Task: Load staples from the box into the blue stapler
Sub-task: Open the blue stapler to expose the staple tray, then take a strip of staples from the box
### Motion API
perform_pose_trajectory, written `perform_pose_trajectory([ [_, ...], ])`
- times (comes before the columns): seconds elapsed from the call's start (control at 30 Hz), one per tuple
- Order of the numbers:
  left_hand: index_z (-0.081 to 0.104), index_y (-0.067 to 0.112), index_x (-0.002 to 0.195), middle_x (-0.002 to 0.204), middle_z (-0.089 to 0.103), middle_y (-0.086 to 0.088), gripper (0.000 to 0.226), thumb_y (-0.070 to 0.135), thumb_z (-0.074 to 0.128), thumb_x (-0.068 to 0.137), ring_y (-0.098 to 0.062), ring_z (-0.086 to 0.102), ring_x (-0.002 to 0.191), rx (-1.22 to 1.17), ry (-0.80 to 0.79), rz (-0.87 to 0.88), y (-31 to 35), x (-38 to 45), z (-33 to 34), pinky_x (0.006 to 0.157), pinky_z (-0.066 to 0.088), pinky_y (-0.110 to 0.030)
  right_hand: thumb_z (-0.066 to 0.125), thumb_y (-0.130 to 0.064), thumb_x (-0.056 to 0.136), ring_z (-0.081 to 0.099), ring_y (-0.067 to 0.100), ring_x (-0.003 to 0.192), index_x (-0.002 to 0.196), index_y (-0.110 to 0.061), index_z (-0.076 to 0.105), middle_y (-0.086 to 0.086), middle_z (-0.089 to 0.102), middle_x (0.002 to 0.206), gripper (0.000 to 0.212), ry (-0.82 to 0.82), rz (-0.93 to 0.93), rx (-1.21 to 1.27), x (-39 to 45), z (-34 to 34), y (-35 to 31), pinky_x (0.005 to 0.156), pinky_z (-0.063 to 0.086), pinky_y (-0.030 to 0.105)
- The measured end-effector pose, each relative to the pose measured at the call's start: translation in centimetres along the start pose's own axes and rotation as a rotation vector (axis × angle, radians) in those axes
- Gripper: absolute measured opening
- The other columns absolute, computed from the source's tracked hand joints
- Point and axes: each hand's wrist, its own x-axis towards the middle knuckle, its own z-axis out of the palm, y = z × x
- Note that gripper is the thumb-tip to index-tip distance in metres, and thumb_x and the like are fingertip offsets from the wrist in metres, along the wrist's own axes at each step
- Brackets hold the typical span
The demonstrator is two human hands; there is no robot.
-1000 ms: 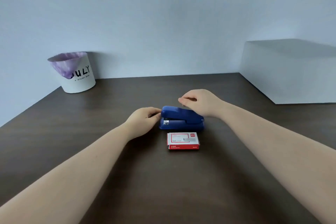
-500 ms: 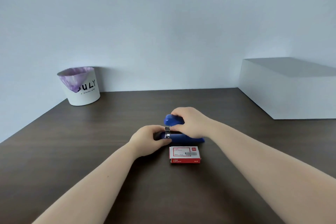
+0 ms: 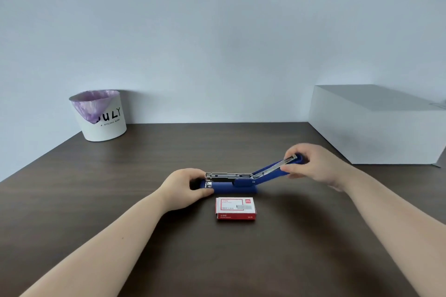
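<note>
The blue stapler [image 3: 231, 187] lies on the dark wooden table [image 3: 241, 260], swung wide open. Its metal staple channel [image 3: 229, 175] is exposed along the base. My left hand [image 3: 185, 187] grips the front end of the base and channel. My right hand [image 3: 311, 165] holds the blue top cover [image 3: 270, 172], which is folded back and up to the right. The red and white staple box [image 3: 235, 207] rests closed on the table just in front of the stapler, untouched by either hand.
A white bin [image 3: 100, 116] with a purple liner stands at the back left against the wall. A large white box [image 3: 376, 125] occupies the right rear of the table.
My right hand has swung the stapler's top cover from nearly shut up and over to the right, exposing the metal channel. My left hand stays on the front end. The view has tilted upward.
</note>
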Motion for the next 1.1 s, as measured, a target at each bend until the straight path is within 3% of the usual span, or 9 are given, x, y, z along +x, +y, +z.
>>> perform_pose_trajectory([
  [0.1, 0.066, 0.025, 0.090, 0.090, 0.070, 0.001, 0.018, 0.036, 0.068, 0.076, -0.019, 0.062, 0.087, -0.019, -0.013, -0.013, -0.2, -0.1, -0.3, 0.085, 0.051, -0.041, 0.079, -0.023, 0.073, 0.055, 0.009, 0.064, 0.083, -0.016, 0.067, 0.001, 0.067, 0.074, 0.017, -0.033, 0.012, -0.168, -0.6, 0.4, 1.2, 0.070, 0.045, 0.024],
  [0.33, 0.066, 0.026, 0.092, 0.091, 0.071, 0.000, 0.026, 0.040, 0.068, 0.071, -0.020, 0.064, 0.088, -0.061, -0.007, -0.057, -0.8, -1.2, -0.8, 0.087, 0.051, -0.044, 0.078, -0.027, 0.073, 0.062, 0.008, 0.075, 0.087, -0.020, 0.069, -0.001, 0.073, 0.088, 0.017, -0.055, 0.006, -0.230, -0.7, 2.4, 2.0, 0.075, 0.047, 0.019],
  [0.4, 0.066, 0.028, 0.100, 0.101, 0.070, 0.003, 0.032, 0.039, 0.070, 0.070, -0.016, 0.063, 0.096, -0.092, 0.004, -0.061, -0.7, -1.4, -0.7, 0.093, 0.050, -0.041, 0.079, -0.028, 0.073, 0.064, 0.008, 0.079, 0.088, -0.021, 0.070, -0.003, 0.073, 0.090, 0.019, -0.045, 0.007, -0.249, -0.8, 2.4, 1.9, 0.076, 0.047, 0.019],
  [0.5, 0.059, 0.026, 0.118, 0.116, 0.061, 0.009, 0.043, 0.035, 0.069, 0.077, -0.008, 0.055, 0.109, -0.096, 0.177, -0.052, -0.1, -1.9, -0.4, 0.099, 0.044, -0.029, 0.079, -0.032, 0.073, 0.063, -0.001, 0.089, 0.096, -0.023, 0.070, -0.011, 0.071, 0.095, 0.026, 0.036, 0.003, -0.206, -1.2, 2.3, 1.6, 0.076, 0.044, 0.011],
  [0.6, 0.065, 0.029, 0.102, 0.096, 0.061, 0.014, 0.038, 0.053, 0.061, 0.074, -0.005, 0.055, 0.091, 0.004, 0.385, 0.052, 1.6, -2.9, -0.3, 0.078, 0.042, -0.017, 0.073, -0.032, 0.079, 0.063, 0.003, 0.090, 0.098, -0.020, 0.072, -0.012, 0.070, 0.094, 0.023, 0.213, -0.003, -0.106, -1.5, 1.7, 0.6, 0.077, 0.043, 0.013],
  [0.7, 0.066, 0.033, 0.092, 0.088, 0.058, 0.025, 0.045, 0.067, 0.051, 0.067, 0.000, 0.055, 0.088, 0.064, 0.242, 0.162, 3.7, -3.7, -0.2, 0.076, 0.043, -0.016, 0.068, -0.028, 0.084, 0.062, 0.002, 0.087, 0.097, -0.017, 0.073, -0.009, 0.070, 0.094, 0.018, 0.210, -0.021, -0.145, -1.7, 1.5, -0.6, 0.074, 0.039, 0.006],
  [0.8, 0.059, 0.035, 0.114, 0.113, 0.060, 0.022, 0.059, 0.070, 0.053, 0.067, 0.000, 0.050, 0.111, 0.189, 0.019, 0.191, 4.7, -3.8, 0.4, 0.097, 0.044, -0.027, 0.067, -0.026, 0.084, 0.063, 0.006, 0.088, 0.096, -0.017, 0.074, -0.008, 0.070, 0.093, 0.017, 0.116, -0.040, -0.243, -2.0, 2.4, -1.6, 0.072, 0.039, 0.004],
  [0.87, 0.053, 0.033, 0.123, 0.126, 0.058, 0.015, 0.063, 0.066, 0.057, 0.070, -0.004, 0.046, 0.120, 0.228, -0.057, 0.176, 4.8, -3.6, 1.0, 0.104, 0.042, -0.031, 0.067, -0.026, 0.084, 0.062, 0.005, 0.086, 0.094, -0.018, 0.074, -0.009, 0.069, 0.090, 0.014, 0.079, -0.046, -0.258, -2.2, 3.0, -2.1, 0.071, 0.039, 0.005],
  [1.1, 0.060, 0.031, 0.112, 0.109, 0.061, 0.009, 0.049, 0.056, 0.066, 0.071, -0.008, 0.055, 0.095, 0.215, -0.072, 0.135, 5.1, -3.3, 1.1, 0.089, 0.050, -0.032, 0.066, -0.023, 0.084, 0.065, 0.010, 0.089, 0.091, -0.018, 0.074, -0.005, 0.072, 0.092, 0.012, 0.049, -0.046, -0.263, -2.5, 3.3, -2.9, 0.075, 0.046, 0.014],
])
